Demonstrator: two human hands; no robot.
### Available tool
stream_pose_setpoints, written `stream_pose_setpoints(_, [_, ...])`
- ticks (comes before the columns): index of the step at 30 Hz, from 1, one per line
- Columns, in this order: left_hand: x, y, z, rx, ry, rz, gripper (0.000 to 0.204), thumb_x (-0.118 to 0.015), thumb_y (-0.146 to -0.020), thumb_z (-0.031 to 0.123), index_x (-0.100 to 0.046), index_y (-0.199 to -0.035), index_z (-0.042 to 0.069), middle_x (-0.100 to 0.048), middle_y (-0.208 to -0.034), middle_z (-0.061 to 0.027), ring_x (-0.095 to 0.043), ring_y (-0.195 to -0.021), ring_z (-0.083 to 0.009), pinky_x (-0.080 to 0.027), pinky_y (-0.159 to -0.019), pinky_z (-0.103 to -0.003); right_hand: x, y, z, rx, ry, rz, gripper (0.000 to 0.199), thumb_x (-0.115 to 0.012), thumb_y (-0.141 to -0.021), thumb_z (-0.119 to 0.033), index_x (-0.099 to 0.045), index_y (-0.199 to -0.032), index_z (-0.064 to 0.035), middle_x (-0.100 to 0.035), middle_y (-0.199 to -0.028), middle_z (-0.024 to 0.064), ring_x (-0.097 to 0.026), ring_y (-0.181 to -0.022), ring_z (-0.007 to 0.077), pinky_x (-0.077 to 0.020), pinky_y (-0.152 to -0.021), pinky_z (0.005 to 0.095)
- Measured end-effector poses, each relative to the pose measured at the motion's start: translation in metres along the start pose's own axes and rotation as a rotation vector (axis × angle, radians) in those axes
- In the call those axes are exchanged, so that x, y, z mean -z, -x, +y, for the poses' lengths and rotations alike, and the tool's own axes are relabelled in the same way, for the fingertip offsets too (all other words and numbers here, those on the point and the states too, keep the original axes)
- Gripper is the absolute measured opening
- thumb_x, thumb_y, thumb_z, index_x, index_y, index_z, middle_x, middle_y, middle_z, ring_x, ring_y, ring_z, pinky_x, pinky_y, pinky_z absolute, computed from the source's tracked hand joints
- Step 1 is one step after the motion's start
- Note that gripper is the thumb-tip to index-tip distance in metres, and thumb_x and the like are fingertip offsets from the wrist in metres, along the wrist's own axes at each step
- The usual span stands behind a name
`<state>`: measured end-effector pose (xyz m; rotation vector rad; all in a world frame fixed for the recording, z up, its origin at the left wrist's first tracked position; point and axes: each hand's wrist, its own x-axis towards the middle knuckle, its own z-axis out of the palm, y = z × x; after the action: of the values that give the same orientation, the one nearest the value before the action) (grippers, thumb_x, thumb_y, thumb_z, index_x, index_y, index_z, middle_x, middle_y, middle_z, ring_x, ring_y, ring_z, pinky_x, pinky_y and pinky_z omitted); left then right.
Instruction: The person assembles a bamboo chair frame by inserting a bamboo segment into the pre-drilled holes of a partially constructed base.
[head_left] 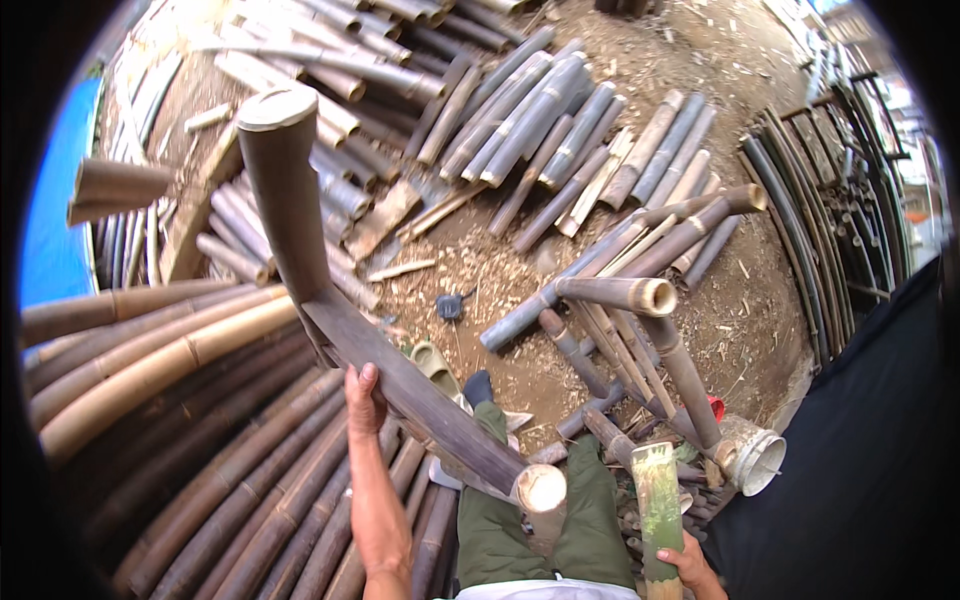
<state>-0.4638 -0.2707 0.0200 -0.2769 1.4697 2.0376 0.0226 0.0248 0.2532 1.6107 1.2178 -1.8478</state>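
Note:
A dark bamboo frame piece [425, 392] slants across in front of me, over my lap. Its thick upright bamboo post [282, 190] rises at the far left end, and a pale cut bamboo end [541, 488] shows at the near right end. My left hand [366, 400] is closed on the slanting pole's left side, thumb on top, the other fingers mostly hidden. At the lower right, my right hand [686, 563] grips a green-and-tan length of bamboo [657, 500], held upright with its squared end up. The green bamboo stands apart from the frame piece.
Long bamboo poles [190, 350] lie stacked at my left. Cut bamboo lengths [530, 110] are piled ahead. A bamboo stand [640, 350] is right of centre, beside a whitish container [752, 457]. A sandal [434, 367] and a small dark object [450, 306] lie on chip-strewn dirt.

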Motion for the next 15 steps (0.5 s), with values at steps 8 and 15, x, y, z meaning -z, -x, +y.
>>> stream_pose_setpoints(8, [-0.218, -0.007, 0.015, 0.018, -0.030, -0.133, 0.063, -0.071, -0.087, 0.052, -0.057, -0.110, -0.005, -0.065, -0.088, -0.0131, -0.070, -0.075, -0.0260, -0.061, -0.067, -0.038, 0.046, 0.041, 0.027, 0.193, -0.467, 0.073, 0.064, -0.070, -0.078, -0.027, -0.047, -0.127, 0.0063, -0.066, -0.089, 0.0218, -0.070, -0.071, 0.0344, -0.0620, -0.067, 0.0460])
stream_pose_setpoints(15, [-0.423, 0.074, 0.023, -0.203, -0.387, -0.002, 0.065, -0.065, -0.094, 0.056, -0.062, -0.108, -0.007, -0.065, -0.095, -0.0126, -0.064, -0.083, -0.0197, -0.056, -0.075, -0.032, 0.076, 0.023, 0.078, 0.469, -0.858, 0.142, 0.090, -0.073, -0.075, -0.042, -0.039, -0.143, 0.0067, -0.059, -0.128, 0.0236, -0.062, -0.116, 0.0351, -0.0531, -0.098, 0.0476])
